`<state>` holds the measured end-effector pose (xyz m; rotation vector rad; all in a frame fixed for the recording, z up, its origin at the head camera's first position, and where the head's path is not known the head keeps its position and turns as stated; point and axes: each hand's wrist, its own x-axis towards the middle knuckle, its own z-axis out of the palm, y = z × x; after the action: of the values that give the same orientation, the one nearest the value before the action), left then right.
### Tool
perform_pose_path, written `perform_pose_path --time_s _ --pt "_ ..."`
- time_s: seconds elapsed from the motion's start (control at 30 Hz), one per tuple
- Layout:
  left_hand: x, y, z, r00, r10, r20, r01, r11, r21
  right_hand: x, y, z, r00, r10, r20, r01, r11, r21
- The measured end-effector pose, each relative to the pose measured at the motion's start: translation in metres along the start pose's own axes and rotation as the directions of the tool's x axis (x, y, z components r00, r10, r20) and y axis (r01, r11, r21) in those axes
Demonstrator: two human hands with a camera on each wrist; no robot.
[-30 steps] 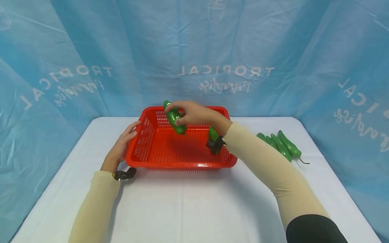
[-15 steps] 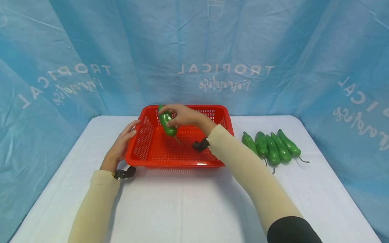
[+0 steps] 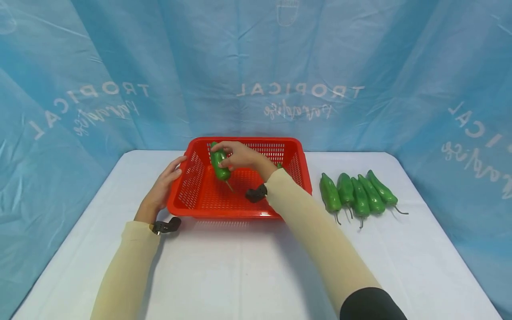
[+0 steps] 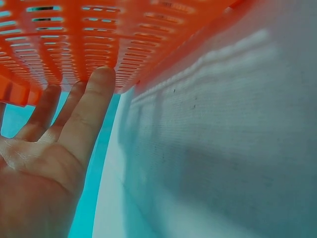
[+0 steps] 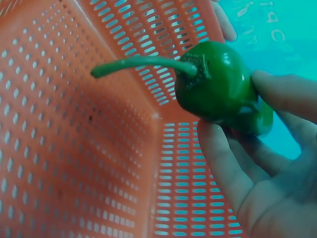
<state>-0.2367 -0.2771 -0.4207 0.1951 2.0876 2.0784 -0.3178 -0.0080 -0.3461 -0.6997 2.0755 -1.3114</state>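
A person's left hand [image 3: 162, 189], wearing a dark wrist strap [image 3: 165, 226] below a cream sleeve [image 3: 126, 269], rests its extended fingers against the left side of a red plastic basket [image 3: 224, 214]; the left wrist view shows the fingertips on the perforated outer wall. The rectangular basket sits on a table covered in white cloth [image 3: 224, 271], before a blue curtain [image 3: 256, 49] printed with the words "Tropical Paradise" [image 3: 300, 90] in reverse.

Over the left half of the basket, a glossy green chili pepper [image 3: 219, 165] is pinched between the thumb and fingers of the right hand [image 3: 242, 156]. The pepper tilts, its thin stem [image 3: 229, 186] pointing toward the person. Farther right inside the basket, the tip of a second green pepper [image 3: 279, 166] shows past the right forearm, the rest hidden behind it. The right sleeve [image 3: 312, 231], also cream, meets black fabric [image 3: 372, 304] at the bottom edge.

At right, just beyond the basket, five more green peppers [image 3: 360, 198] lie side by side on the cloth, stems toward the person.
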Motion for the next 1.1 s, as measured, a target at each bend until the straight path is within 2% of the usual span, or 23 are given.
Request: perform_pose_path --time_s 0.3,0.53,0.73,0.83,0.93,1.1 --pt "-0.001 -0.001 0.002 1.000 0.004 -0.010 -0.004 1.000 -0.010 0.015 0.021 0.009 0.998 0.054 -0.024 -0.051 0.992 0.120" --pt "0.000 -0.001 0.001 1.000 0.001 -0.010 -0.001 1.000 -0.013 0.017 0.024 0.013 0.996 0.085 -0.023 -0.080 0.980 0.180" --pt "-0.001 0.000 -0.001 1.000 0.010 -0.003 -0.010 1.000 -0.018 0.019 0.028 0.017 0.991 0.128 -0.032 -0.123 0.984 0.128" --pt "-0.002 0.000 -0.002 1.000 0.013 -0.004 -0.013 0.999 -0.029 0.020 0.033 0.020 0.988 0.155 -0.011 -0.153 0.984 0.094" --pt "-0.003 -0.001 -0.002 1.000 0.014 -0.001 -0.014 0.999 -0.039 0.021 0.038 0.023 0.983 0.184 0.011 -0.184 0.978 0.101" --pt "-0.004 -0.001 0.000 1.000 0.012 0.009 -0.011 0.999 -0.042 0.020 0.043 0.027 0.978 0.208 0.004 -0.207 0.972 0.113"
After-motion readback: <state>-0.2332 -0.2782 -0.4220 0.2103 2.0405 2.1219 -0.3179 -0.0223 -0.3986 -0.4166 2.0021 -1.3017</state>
